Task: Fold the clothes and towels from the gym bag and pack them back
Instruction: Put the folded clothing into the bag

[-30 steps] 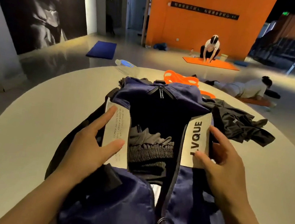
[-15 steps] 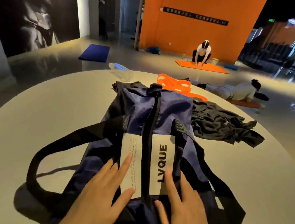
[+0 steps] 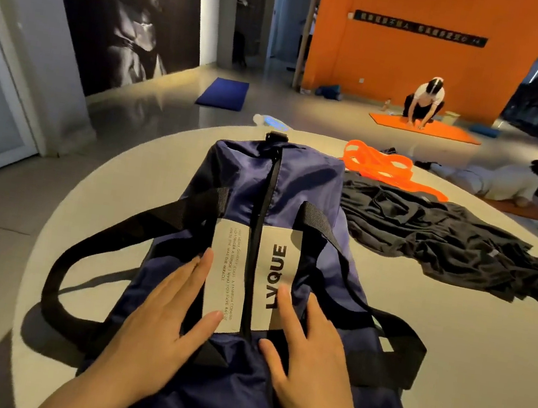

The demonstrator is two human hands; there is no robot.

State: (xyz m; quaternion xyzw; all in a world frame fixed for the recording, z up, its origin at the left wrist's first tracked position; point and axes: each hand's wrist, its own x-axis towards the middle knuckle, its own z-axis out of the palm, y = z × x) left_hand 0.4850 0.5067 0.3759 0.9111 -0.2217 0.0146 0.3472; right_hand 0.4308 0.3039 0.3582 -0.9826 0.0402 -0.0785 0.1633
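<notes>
A navy gym bag point(image 3: 301, 187) with black straps and a white label lies lengthwise on the round white table point(image 3: 450, 333), its two top flaps brought together along the black zip line. My left hand point(image 3: 157, 323) lies flat on the bag's left flap, fingers straight, thumb on the white label. My right hand point(image 3: 311, 358) lies flat on the right flap beside the zip. A crumpled black garment point(image 3: 445, 242) is spread on the table right of the bag. The bag's contents are hidden.
Orange bands point(image 3: 383, 168) lie at the table's far side, and a clear water bottle point(image 3: 272, 123) behind the bag. On the floor beyond, one person kneels on an orange mat point(image 3: 443, 131), another lies near the table, and a blue mat point(image 3: 222, 93) lies left.
The bag was held wide open a second ago with grey clothing visible inside. Both hands have pushed the flaps together and now press flat on top; the view has risen slightly.
</notes>
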